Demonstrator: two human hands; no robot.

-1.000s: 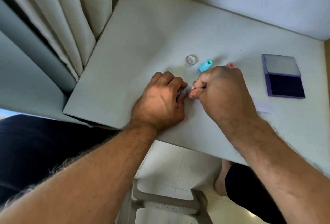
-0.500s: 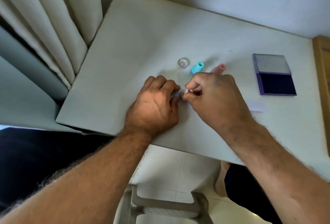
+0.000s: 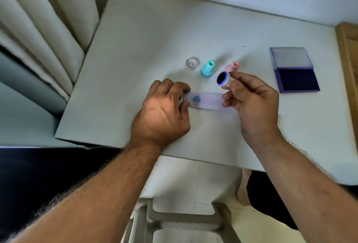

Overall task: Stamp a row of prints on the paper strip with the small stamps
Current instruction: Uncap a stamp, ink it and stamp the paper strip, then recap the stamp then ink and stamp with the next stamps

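Note:
A pale paper strip point(image 3: 208, 102) lies across the white table point(image 3: 155, 35). One blue round print point(image 3: 196, 99) shows near its left end. My left hand point(image 3: 164, 111) presses flat on that left end, fingers curled. My right hand point(image 3: 249, 99) is raised above the strip's right part and holds a small white stamp point(image 3: 223, 79), its inked dark-blue face tilted toward me. A teal stamp point(image 3: 208, 68) and a pink stamp point(image 3: 233, 66) stand upright behind the strip. A clear round cap point(image 3: 192, 64) lies to their left.
An open purple ink pad point(image 3: 294, 70) sits at the right of the table, lid folded back. Curtains point(image 3: 38, 21) hang at the left. A wooden edge point(image 3: 348, 68) borders the far right. A plastic stool point(image 3: 184, 221) and my foot show below the table's front edge.
My right hand has lifted the stamp off the strip and moved right, turning its inked face up. The fresh blue print is now uncovered. My left hand stays on the strip's end.

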